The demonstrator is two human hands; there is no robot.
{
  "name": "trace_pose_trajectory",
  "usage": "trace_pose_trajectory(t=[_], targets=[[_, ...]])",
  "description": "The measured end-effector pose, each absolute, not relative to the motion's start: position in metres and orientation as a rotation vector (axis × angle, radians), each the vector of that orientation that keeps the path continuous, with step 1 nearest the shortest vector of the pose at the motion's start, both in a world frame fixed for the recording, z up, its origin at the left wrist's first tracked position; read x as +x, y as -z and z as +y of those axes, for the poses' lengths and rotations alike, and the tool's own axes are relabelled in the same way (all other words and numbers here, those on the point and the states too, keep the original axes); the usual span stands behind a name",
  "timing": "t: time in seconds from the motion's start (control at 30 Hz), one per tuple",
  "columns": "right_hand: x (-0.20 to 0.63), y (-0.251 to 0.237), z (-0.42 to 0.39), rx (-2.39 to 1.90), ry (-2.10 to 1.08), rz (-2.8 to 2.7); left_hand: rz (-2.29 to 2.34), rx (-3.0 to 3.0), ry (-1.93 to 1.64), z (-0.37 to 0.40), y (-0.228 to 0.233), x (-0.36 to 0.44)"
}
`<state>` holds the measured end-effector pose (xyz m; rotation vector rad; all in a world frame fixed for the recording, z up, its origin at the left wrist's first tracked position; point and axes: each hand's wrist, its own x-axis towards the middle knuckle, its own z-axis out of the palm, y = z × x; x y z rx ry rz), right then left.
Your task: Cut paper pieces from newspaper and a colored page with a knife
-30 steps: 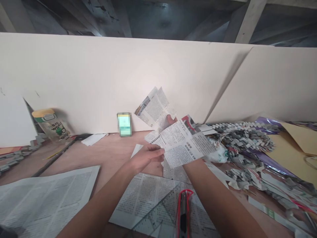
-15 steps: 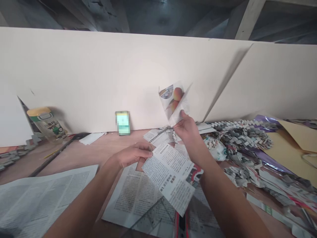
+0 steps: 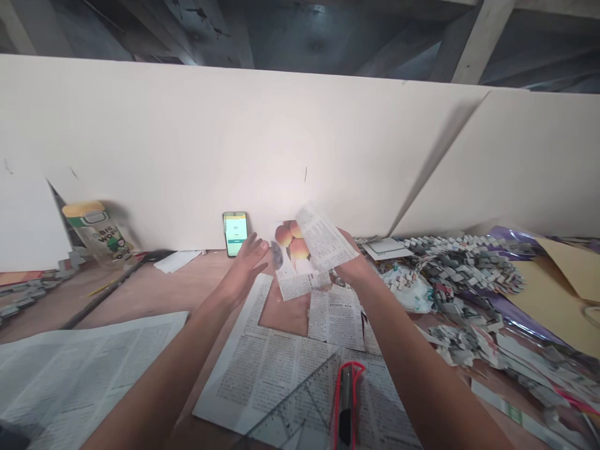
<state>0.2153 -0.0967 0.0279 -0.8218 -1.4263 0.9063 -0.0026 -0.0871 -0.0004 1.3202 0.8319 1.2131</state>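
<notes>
My right hand point(image 3: 352, 265) grips a piece of newspaper with a peach picture point(image 3: 300, 250). A printed flap point(image 3: 327, 237) folds or overlaps across it; I cannot tell if that is a second piece. My left hand point(image 3: 244, 269) is open beside its left edge, fingers spread, with nothing held. Below lies a newspaper sheet point(image 3: 262, 369) with a section cut out of it, and a cut piece point(image 3: 335, 315) rests near its upper right. A clear set square point(image 3: 295, 400) and a red-edged utility knife point(image 3: 345, 400) lie on that sheet.
A phone point(image 3: 235, 234) leans against the white board point(image 3: 210, 144). To the left are a bottle point(image 3: 100, 231) and another newspaper point(image 3: 89, 375). Heaps of folded paper links point(image 3: 469, 265), a plastic bag point(image 3: 407, 289) and a yellow envelope point(image 3: 548, 300) fill the right side.
My left hand has let go of the printed piece, moved up and spread its fingers. My right hand has come down with the peach-picture piece, from before the board to lower over the table.
</notes>
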Motion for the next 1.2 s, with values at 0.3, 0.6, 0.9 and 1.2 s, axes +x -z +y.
trace_pose_trajectory(t=[0.3, 0.6, 0.9, 1.2], targets=[[0.192, -0.05, -0.121, -0.98, -0.497, -2.063, 0.92, 1.751, -0.922, -0.114, -0.045, -0.016], [0.204, -0.058, -0.117, -0.937, -0.869, -1.681, 0.892, 1.476, -1.08, -0.115, -0.047, -0.013], [0.199, -0.065, -0.124, -0.712, -1.008, -1.501, 0.684, 1.312, -1.123, -0.114, -0.047, -0.016], [0.192, -0.069, -0.136, -0.858, -0.804, -1.708, 0.829, 1.453, -1.148, -0.122, -0.058, -0.019]])
